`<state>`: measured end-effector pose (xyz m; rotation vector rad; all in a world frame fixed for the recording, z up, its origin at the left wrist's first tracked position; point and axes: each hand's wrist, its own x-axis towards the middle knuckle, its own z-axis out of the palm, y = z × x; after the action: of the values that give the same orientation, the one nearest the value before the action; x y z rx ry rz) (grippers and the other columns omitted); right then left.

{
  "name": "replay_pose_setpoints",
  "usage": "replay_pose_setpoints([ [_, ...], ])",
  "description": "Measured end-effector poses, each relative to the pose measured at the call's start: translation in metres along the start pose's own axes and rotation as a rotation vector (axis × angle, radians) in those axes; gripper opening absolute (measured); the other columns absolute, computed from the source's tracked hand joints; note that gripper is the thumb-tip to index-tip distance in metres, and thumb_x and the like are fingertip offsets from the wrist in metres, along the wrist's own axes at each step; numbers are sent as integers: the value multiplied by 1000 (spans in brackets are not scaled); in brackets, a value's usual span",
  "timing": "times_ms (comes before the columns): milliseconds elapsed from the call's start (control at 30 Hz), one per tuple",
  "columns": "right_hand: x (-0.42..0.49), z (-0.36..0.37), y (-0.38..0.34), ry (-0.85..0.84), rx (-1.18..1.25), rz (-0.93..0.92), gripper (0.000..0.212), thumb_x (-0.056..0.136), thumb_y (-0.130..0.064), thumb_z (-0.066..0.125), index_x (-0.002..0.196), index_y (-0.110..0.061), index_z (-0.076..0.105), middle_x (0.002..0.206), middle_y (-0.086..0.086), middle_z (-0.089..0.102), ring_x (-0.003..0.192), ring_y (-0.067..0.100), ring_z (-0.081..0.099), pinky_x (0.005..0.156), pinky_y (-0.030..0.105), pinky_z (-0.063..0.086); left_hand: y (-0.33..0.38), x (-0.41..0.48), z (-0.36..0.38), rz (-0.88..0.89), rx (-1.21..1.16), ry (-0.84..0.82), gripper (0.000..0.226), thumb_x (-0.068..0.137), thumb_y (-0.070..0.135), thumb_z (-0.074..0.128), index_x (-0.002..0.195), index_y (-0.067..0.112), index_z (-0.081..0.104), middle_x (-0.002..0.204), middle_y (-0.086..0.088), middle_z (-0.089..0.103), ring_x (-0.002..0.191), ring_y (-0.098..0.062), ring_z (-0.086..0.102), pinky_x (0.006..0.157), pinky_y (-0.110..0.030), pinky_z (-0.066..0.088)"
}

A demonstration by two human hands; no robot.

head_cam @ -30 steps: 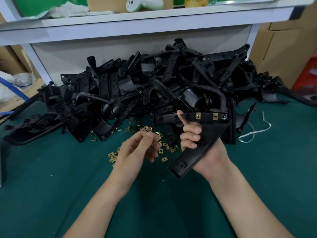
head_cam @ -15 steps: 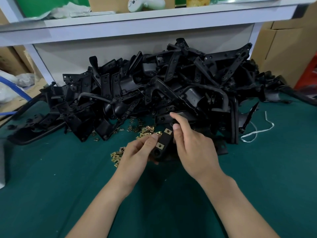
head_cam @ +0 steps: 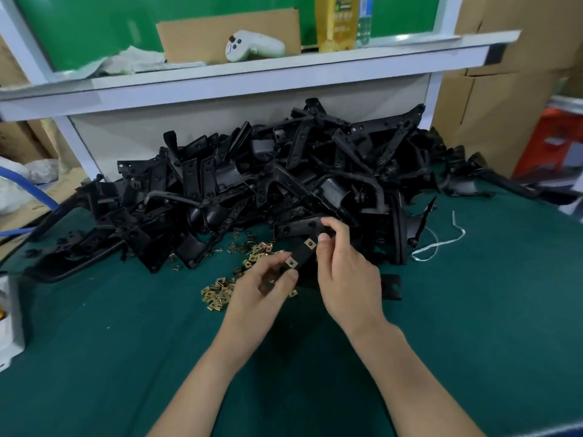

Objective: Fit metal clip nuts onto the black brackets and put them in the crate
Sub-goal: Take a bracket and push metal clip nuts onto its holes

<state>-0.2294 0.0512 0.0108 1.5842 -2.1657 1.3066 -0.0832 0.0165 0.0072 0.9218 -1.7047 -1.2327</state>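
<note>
The black bracket (head_cam: 301, 253) is held just above the green mat (head_cam: 126, 342), in front of the big heap, with its strip tilted from seven o'clock up to one o'clock. Two brass clip nuts (head_cam: 310, 244) sit on that strip, one near each hand. The left hand (head_cam: 265, 288) pinches the lower end by the lower nut. The right hand (head_cam: 344, 269) curls round the upper end, one fingertip right beside the upper nut.

To do this step well, I would judge that each nut should be pressed home until its hole lines up with the bracket's hole. The other hand should brace the strip so it does not twist.

Loose clip nuts (head_cam: 220, 290) lie scattered at eight and eleven o'clock of the bracket. The heap of brackets (head_cam: 284, 184) rises at twelve, and a white cord (head_cam: 438, 244) lies at three.

The right hand covers most of the bracket's body. The black tab poking out at four o'clock may be its far end, though I cannot be sure. Whether either nut is fully seated is too small to tell, and no crate is in view.
</note>
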Motion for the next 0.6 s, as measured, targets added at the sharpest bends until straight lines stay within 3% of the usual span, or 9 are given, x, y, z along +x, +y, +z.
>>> replay_pose_setpoints([
  [67, -4, -11, -2, 63, 6, 23, 33, 104, -44, 29, 124, -24, 46, 65, -16, 53, 54, 13, 54, 49, 26, 26, 4, -4, 14, -29, -101, 58, 13, 97, 26, 65, 102, 35, 73, 95, 8, 74, 86, -10, 68, 74, -14, 52],
  [167, -10, -35, 3, 76, 38, 86, 24, 103, -46, 37, 119, -28, 42, 63, -12, 55, 56, 11, 52, 52, 29, 35, 13, -11, 45, -84, -241, 52, 13, 98, 28, 64, 96, 31, 76, 98, 10, 75, 95, -3, 68, 78, -15, 51],
  [233, -17, -60, 16, 73, 65, 157, 20, 104, -41, 45, 121, -30, 43, 66, -14, 51, 60, 7, 49, 56, 30, 36, 23, -19, 73, -117, -286, -4, 14, 99, 31, 63, 99, 32, 76, 104, 9, 76, 103, -7, 68, 87, -23, 51],
  [333, -33, -115, 45, 101, 85, 260, 17, 105, -35, 46, 121, -31, 46, 72, -15, 51, 66, 9, 51, 61, 33, 36, 42, -35, 129, -148, -348, -88, 15, 101, 22, 61, 100, 25, 75, 97, 7, 77, 92, -7, 70, 76, -23, 56],
  [467, -64, -200, 94, 169, -25, 425, 23, 106, -34, 44, 129, -31, 43, 73, -12, 54, 74, 19, 56, 62, 38, 36, 71, -67, 217, -157, -403, -276, 16, 100, 11, 59, 102, 21, 72, 94, 9, 75, 85, -3, 68, 71, -24, 58],
  [533, -82, -245, 123, 239, -121, 528, 39, 105, -35, 47, 141, -26, 39, 90, 1, 64, 91, 28, 61, 72, 40, 42, 86, -88, 268, -179, -435, -402, 16, 101, 9, 57, 106, 19, 69, 103, 3, 74, 88, -7, 67, 74, -27, 58],
  [567, -91, -268, 139, 287, -196, 615, 52, 104, -38, 49, 150, -21, 32, 111, 12, 65, 111, 35, 58, 86, 44, 44, 94, -100, 295, -211, -459, -485, 16, 102, 9, 56, 111, 17, 67, 112, -3, 72, 94, -10, 67, 82, -32, 57],
  [600, -101, -291, 155, 345, -286, 742, 67, 102, -42, 51, 156, -15, 22, 137, 25, 53, 132, 40, 46, 104, 49, 37, 101, -114, 321, -252, -483, -589, 19, 104, 10, 53, 119, 16, 63, 121, -6, 68, 101, -10, 65, 90, -33, 54],
])
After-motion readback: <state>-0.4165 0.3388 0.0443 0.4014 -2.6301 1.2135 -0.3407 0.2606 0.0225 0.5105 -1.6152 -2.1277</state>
